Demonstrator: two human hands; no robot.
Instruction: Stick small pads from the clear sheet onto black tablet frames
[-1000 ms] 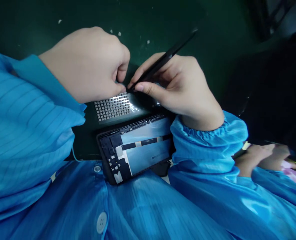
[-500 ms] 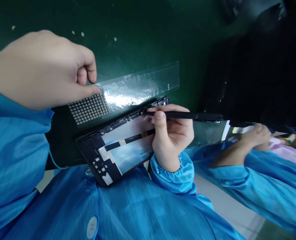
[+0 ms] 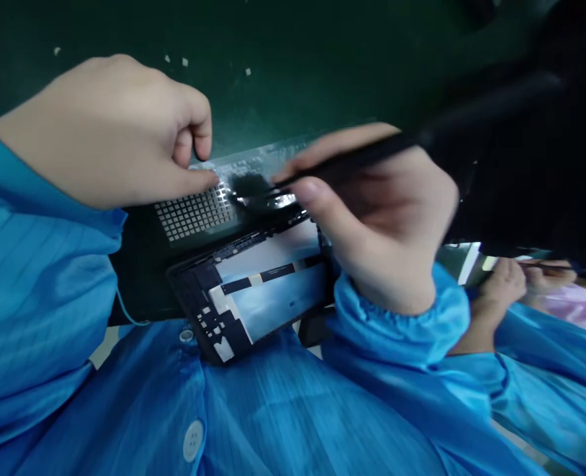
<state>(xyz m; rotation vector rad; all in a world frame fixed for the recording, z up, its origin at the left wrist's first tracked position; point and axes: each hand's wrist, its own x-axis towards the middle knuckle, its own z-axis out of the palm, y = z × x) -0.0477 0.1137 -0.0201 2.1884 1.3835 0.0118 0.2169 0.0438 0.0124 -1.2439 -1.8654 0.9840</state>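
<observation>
My left hand (image 3: 124,132) has its fingers curled and its thumb on a clear plastic sheet (image 3: 193,217) that carries rows of small pale square pads, gripping it near the upper edge. Black tweezers (image 3: 366,155) are pinched in my right hand (image 3: 392,218), blurred by motion. Their tips are over the sheet, just right of the pads; whether they hold a pad cannot be made out. Below the sheet lies an opened tablet-like device (image 3: 277,307) with a black frame, a silvery panel and a dark flex strip. My right hand hides its right end.
Loose pale bits (image 3: 184,62) lie on the dark green work surface (image 3: 293,79) beyond my left hand. At the right, a co-worker's hands (image 3: 505,281) and blue sleeves are close to my right arm. A large black area fills the upper right.
My right hand has lifted off the device and moved up and right with the tweezers, whose tips now reach the sheet. My left hand stays on the sheet; the whole view has shifted slightly.
</observation>
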